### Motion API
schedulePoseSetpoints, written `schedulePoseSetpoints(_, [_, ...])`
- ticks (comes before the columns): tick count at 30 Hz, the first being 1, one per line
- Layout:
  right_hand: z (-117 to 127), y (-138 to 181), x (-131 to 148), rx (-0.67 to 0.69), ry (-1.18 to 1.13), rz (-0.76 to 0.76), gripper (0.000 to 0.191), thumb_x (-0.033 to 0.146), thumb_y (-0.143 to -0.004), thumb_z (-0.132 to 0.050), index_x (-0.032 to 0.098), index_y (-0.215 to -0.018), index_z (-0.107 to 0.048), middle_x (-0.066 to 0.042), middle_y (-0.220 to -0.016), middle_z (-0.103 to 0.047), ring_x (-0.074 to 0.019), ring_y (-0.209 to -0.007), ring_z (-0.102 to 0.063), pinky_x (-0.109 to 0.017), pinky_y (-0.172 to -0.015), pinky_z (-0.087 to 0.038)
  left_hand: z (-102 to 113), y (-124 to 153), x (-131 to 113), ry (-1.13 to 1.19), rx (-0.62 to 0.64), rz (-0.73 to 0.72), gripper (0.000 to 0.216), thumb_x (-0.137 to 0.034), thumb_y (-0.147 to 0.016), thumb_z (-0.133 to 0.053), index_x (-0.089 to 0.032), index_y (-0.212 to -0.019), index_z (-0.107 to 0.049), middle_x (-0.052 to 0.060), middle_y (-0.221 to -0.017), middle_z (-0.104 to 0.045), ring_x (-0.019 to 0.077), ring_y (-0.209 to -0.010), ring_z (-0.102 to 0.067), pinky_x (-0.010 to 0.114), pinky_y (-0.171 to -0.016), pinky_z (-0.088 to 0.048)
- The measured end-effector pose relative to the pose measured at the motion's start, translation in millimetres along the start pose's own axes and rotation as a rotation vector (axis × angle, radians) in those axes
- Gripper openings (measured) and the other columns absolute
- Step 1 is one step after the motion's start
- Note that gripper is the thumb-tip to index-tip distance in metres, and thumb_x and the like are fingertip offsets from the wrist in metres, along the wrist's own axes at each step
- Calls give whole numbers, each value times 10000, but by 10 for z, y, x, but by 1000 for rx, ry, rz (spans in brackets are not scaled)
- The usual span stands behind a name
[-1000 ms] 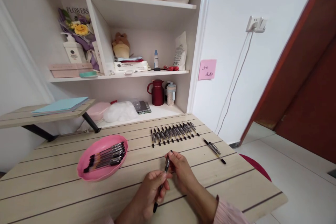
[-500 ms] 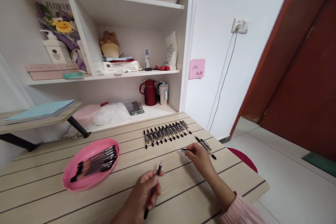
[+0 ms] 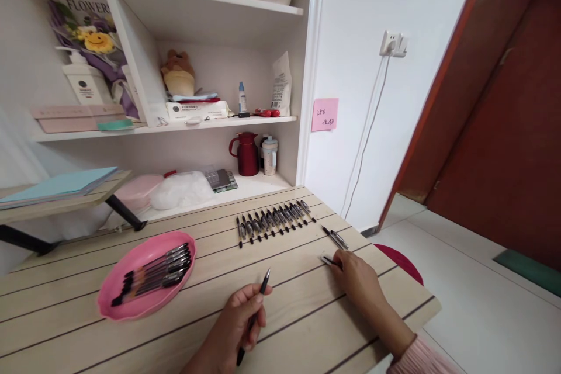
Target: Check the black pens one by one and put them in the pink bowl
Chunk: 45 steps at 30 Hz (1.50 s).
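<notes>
My left hand [image 3: 243,318] is closed around a black pen [image 3: 265,281], its silver tip pointing up and away from me. To the right, low over the table, my right hand [image 3: 362,277] pinches a short dark piece with a shiny pale end [image 3: 328,260]; fingers hide the rest, so I cannot tell whether it is a cap. Just beyond those fingers lie loose pen parts [image 3: 335,238], partly covered by the hand. A neat row of black and clear pens [image 3: 274,222] lies farther back. At left, a pink tray [image 3: 105,298] holds several more pens [image 3: 160,272].
A small raised stand [image 3: 87,191] with blue paper [image 3: 61,184] occupies the table's left. Shelves behind hold a red jug [image 3: 248,155], a cup [image 3: 270,156] and a plastic bag [image 3: 182,191]. A red round seat [image 3: 401,263] shows past the right edge.
My right hand has moved right and slightly toward me, now covering part of the loose pen parts. A shiny end shows on its piece. My left hand keeps hold of the black pen.
</notes>
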State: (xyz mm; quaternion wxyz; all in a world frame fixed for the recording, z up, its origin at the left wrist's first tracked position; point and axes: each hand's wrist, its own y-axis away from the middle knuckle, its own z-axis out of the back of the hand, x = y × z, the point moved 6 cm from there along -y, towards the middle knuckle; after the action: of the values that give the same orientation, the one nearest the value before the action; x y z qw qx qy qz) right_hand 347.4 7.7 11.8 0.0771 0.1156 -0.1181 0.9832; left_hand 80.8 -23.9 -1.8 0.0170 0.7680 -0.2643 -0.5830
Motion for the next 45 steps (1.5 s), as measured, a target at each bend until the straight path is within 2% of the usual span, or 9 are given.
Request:
schedulePoseSetpoints(6, [-3,23,127,91,67,122,211,23,-757,-421,172,-820,-557,-59,-805,-599,-150,-694,-567,-235,-568,-285,21,-58,45,-6,23,-8,376,-391,-674,-614,-153,-957,-547,-60,-499,-523,21,-274,-314,159,-293,-139])
schedulePoseSetpoints(11, [37,73,298,60,109,204,249,-11,-728,-406,155,-805,-575,-70,-823,-580,-150,-692,-557,-237,-591,-297,43,-104,85,-1,37,-10,394,-395,-670,-621,-157,-974,-538,-64,-493,-531,24,-252,-322,166,-285,-134])
schedulePoseSetpoints(17, [51,17,370,49,20,247,276,-37,-714,-371,136,-755,-581,-81,-837,-582,-147,-770,-553,-225,-662,-331,56,-107,82,-23,38,6,424,-418,-651,-636,-150,-967,-544,-62,-486,-535,26,-255,-328,164,-284,-150])
schedulePoseSetpoints(21, [87,3,305,-27,-11,158,279,19,-764,-367,165,-875,-577,-81,-899,-593,-160,-820,-556,-235,-683,-350,42,-88,58,-32,61,-10,378,-389,-696,-604,-150,-981,-537,-59,-510,-536,22,-270,-336,159,-290,-151])
schedulePoseSetpoints(23, [85,10,236,-54,19,86,183,138,-818,-394,172,-866,-567,-86,-882,-599,-181,-808,-562,-250,-649,-353,32,-80,51,-32,69,-14,362,-380,-707,-595,-149,-979,-538,-60,-513,-532,20,-272,-332,158,-293,-149])
schedulePoseSetpoints(26, [29,18,180,-28,51,85,122,254,-820,-460,175,-835,-552,-85,-852,-606,-192,-782,-572,-255,-612,-346,27,-75,49,-33,60,-7,362,-378,-697,-603,-147,-969,-543,-60,-510,-527,19,-274,-324,159,-296,-159])
schedulePoseSetpoints(37, [-54,58,5,9,151,68,85,205,-800,-471,170,-814,-547,-90,-837,-632,-191,-753,-595,-251,-583,-327,50,-101,69,-29,60,10,382,-389,-692,-602,-149,-981,-532,-59,-505,-532,26,-265,-328,167,-292,-144])
schedulePoseSetpoints(45, [-27,-310,136,79,185,54,176,144,-838,-401,133,-831,-576,-134,-888,-634,-201,-808,-598,-258,-629,-355,33,-43,38,-30,2,-13,380,-391,-684,-608,-157,-976,-541,-56,-534,-525,16,-298,-305,154,-307,-161])
